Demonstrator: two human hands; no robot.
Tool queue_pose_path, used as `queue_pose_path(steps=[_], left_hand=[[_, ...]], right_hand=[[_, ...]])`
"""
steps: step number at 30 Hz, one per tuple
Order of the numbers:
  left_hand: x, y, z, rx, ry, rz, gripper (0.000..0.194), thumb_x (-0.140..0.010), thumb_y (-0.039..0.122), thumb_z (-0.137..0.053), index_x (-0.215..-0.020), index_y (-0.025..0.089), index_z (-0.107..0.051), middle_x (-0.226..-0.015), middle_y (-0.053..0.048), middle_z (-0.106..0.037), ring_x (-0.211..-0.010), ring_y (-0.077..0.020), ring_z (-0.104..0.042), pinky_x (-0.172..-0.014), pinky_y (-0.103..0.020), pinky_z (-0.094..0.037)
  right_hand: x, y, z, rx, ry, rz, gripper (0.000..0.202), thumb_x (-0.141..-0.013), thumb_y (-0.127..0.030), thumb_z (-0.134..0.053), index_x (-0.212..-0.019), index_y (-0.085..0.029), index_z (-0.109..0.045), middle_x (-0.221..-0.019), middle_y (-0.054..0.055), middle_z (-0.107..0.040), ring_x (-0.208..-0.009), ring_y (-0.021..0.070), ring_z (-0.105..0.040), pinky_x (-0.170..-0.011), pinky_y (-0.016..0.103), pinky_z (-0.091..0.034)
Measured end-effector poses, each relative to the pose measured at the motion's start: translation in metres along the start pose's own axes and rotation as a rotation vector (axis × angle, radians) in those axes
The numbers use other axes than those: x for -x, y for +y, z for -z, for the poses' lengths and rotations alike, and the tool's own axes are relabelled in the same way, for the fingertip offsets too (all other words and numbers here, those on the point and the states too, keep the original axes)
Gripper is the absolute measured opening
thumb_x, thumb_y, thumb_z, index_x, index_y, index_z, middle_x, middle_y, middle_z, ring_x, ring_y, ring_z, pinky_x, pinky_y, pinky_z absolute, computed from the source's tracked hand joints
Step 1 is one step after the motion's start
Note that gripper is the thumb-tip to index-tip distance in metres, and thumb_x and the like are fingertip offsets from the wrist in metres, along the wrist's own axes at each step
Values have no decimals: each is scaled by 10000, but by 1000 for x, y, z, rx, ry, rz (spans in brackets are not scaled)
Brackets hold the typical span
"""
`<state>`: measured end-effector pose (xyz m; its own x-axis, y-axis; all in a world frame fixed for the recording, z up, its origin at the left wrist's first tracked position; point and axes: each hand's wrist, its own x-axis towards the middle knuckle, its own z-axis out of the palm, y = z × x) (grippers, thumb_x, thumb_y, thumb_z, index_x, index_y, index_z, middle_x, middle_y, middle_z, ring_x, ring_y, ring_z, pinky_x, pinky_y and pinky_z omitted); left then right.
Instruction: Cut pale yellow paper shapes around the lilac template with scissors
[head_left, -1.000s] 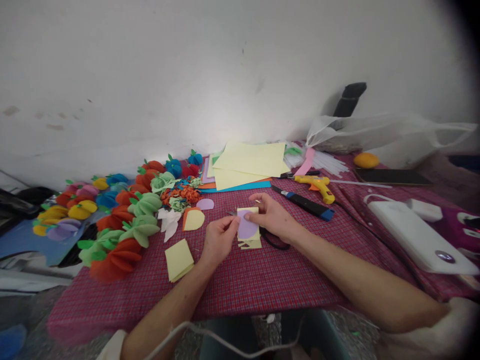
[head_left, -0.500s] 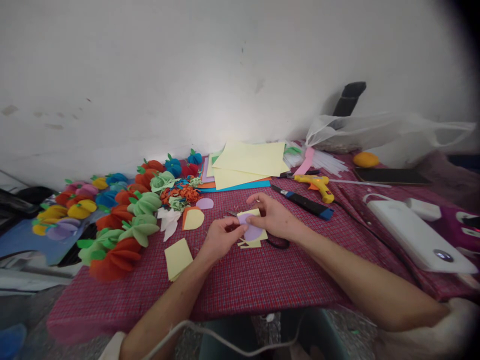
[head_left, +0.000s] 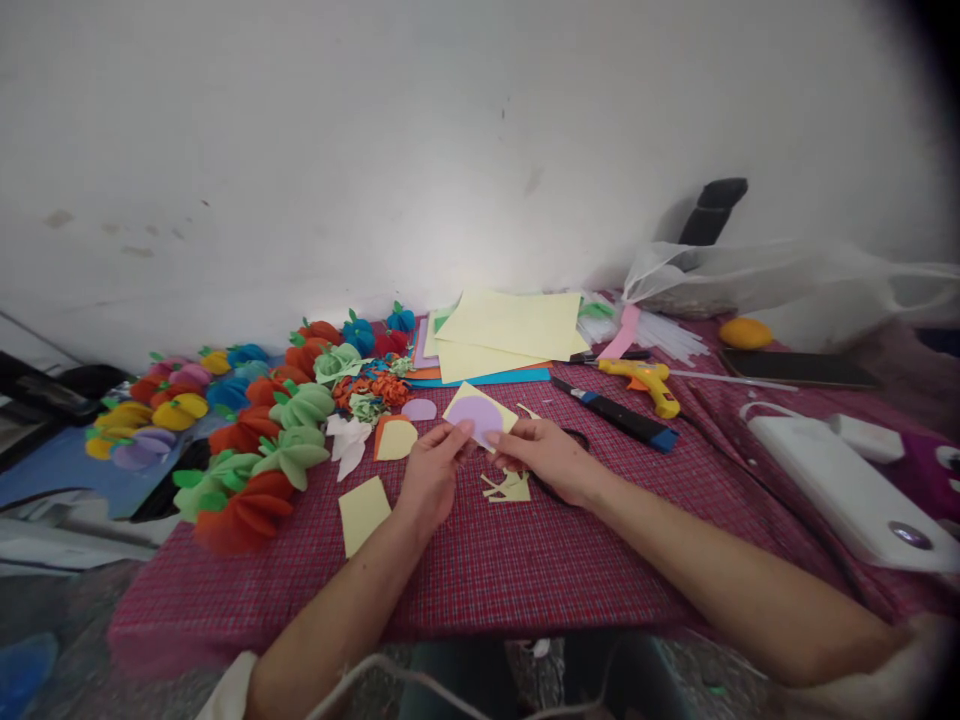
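Observation:
Between both hands a purple paper circle (head_left: 475,415) lies flat against a yellow paper square (head_left: 459,391). My left hand (head_left: 435,468) pinches the two layers at their lower left. On the lower right, my right hand (head_left: 553,458) grips them with thumb and fingers. Black loops (head_left: 579,438), which look like scissor handles, show around my right hand; the rest is hidden beneath it. Yellow paper scraps (head_left: 511,488) lie just below the hands. To the left are a stack of yellow squares (head_left: 364,513), a rounded yellow piece (head_left: 396,440) and a purple piece (head_left: 418,409).
Colourful paper pumpkins (head_left: 247,430) crowd the left side. Paper sheets (head_left: 510,325) lie at the back. Rightward are a utility knife (head_left: 622,418), a yellow glue gun (head_left: 645,384), glue sticks (head_left: 667,338) and a white device (head_left: 840,490).
Both hands have lifted the purple circle and yellow square together, up and left off the scraps. The paper is now turned, showing more of its face. The camera view has shifted slightly.

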<state>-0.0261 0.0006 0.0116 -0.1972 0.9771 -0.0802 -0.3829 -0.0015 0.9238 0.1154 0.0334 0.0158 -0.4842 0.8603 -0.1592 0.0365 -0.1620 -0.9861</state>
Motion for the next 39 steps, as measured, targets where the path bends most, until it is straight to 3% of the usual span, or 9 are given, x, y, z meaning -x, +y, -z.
queue_pose_path(steps=[8,12,17,23,26,31,39], left_hand=[[2,-5,0,-108,-28,23,207,-633,317,-666,-659,124,-596,-639,-16,-589,-606,-101,-528,-581,-226,-386],[2,6,4,-111,-140,73,262,-663,334,-639,-842,143,-628,-792,-46,-623,-677,-116,-545,-592,-228,-393],[0,10,10,-285,-254,89,258,-640,324,-662,-793,116,-664,-733,-52,-643,-667,-134,-545,-633,-250,-401],[3,8,11,-279,-332,192,302,-621,317,-678,-840,108,-678,-742,-74,-671,-673,-169,-575,-674,-295,-420],[3,7,11,-269,-309,171,297,-616,323,-683,-820,107,-682,-751,-81,-673,-668,-166,-576,-665,-290,-422],[-1,4,14,-277,-165,174,358,-575,389,-702,-802,113,-673,-720,-80,-656,-619,-147,-559,-536,-237,-395],[-2,3,16,-280,-180,157,374,-573,415,-696,-767,96,-666,-588,-50,-610,-488,-95,-497,-451,-208,-325]], right_hand=[[-2,4,3,196,54,105,302,-721,-397,-564,-636,-117,-638,-575,39,-643,-470,100,-524,-465,198,-392],[-2,5,15,315,-38,174,255,-735,-348,-541,-648,-130,-642,-586,19,-639,-485,102,-523,-486,200,-398],[3,-2,24,431,-190,165,215,-725,-302,-536,-614,-144,-631,-556,2,-622,-497,108,-534,-498,200,-407],[8,-10,28,515,-284,143,206,-713,-280,-551,-594,-145,-651,-526,1,-617,-484,116,-537,-496,217,-409],[9,-12,29,472,-281,134,232,-727,-325,-556,-611,-152,-657,-548,14,-628,-506,122,-552,-507,218,-423],[7,-13,29,294,-200,70,364,-765,-471,-499,-650,-161,-649,-603,44,-646,-529,128,-568,-526,225,-446],[5,-11,28,197,-180,65,296,-763,-415,-528,-618,-167,-600,-549,1,-595,-496,108,-537,-523,223,-435]])
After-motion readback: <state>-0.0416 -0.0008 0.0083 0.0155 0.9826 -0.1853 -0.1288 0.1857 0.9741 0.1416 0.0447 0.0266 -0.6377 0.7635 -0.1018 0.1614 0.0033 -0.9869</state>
